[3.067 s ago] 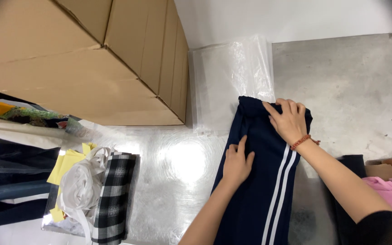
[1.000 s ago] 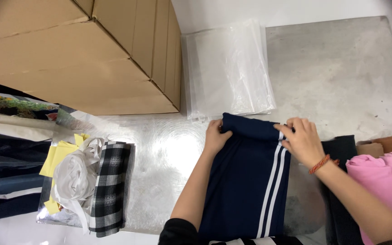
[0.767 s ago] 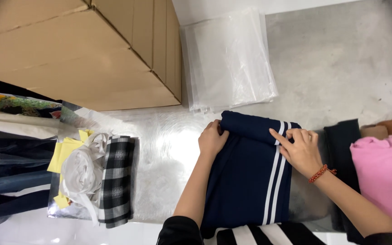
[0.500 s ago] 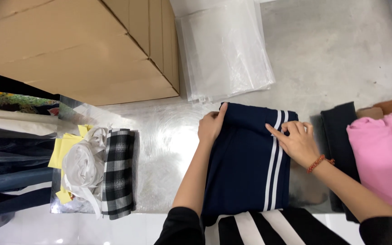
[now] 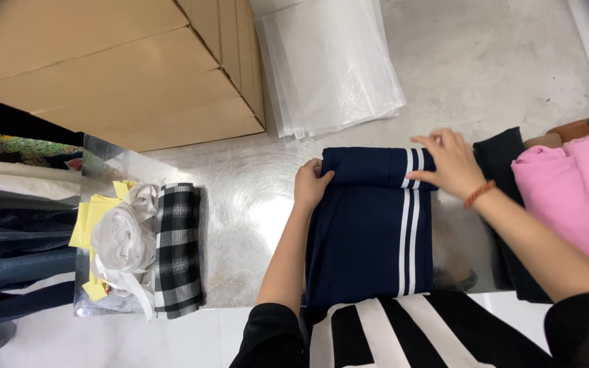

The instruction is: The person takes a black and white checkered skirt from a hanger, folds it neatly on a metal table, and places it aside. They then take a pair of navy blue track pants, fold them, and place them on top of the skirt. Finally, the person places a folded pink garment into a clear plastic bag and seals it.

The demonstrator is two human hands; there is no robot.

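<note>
steel table [image 5: 499, 75]: navy garment [image 5: 366, 232], plastic bags [image 5: 332, 61], box [image 5: 114, 68]

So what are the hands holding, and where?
Both grip the navy garment at its rolled far end: left hand at the left corner, right hand over the white stripes.
</note>
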